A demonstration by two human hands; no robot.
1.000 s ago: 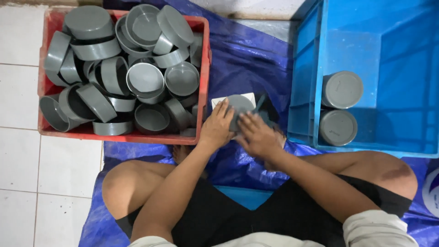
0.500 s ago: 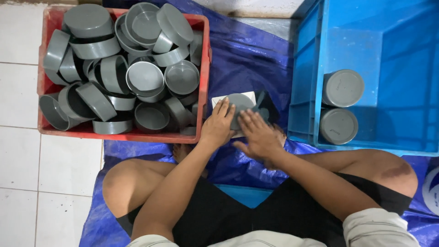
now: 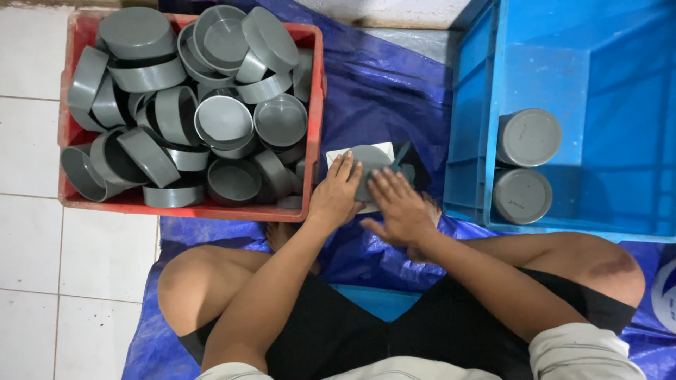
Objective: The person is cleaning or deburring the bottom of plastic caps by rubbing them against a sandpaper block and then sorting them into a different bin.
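Note:
I sit cross-legged on a blue tarp point(image 3: 384, 91). A grey round cap point(image 3: 370, 160) lies on a white sheet point(image 3: 377, 149) in front of me. My left hand point(image 3: 336, 191) rests against the cap's left side, fingers curled on it. Over the cap's lower right part lies my right hand point(image 3: 400, 209), flat, with its fingers spread. A dark flat object point(image 3: 415, 165) pokes out just right of the cap. How firmly either hand grips the cap is hidden by the fingers.
A red crate point(image 3: 313, 91) at the left is heaped with several grey caps point(image 3: 224, 121). A blue crate point(image 3: 472, 127) at the right holds two grey caps point(image 3: 528, 137) point(image 3: 522, 195) side by side. White floor tiles point(image 3: 35, 267) lie left of the tarp.
Both hands have stayed on the grey cap. My right hand has shifted slightly and its fingers have flattened over the cap.

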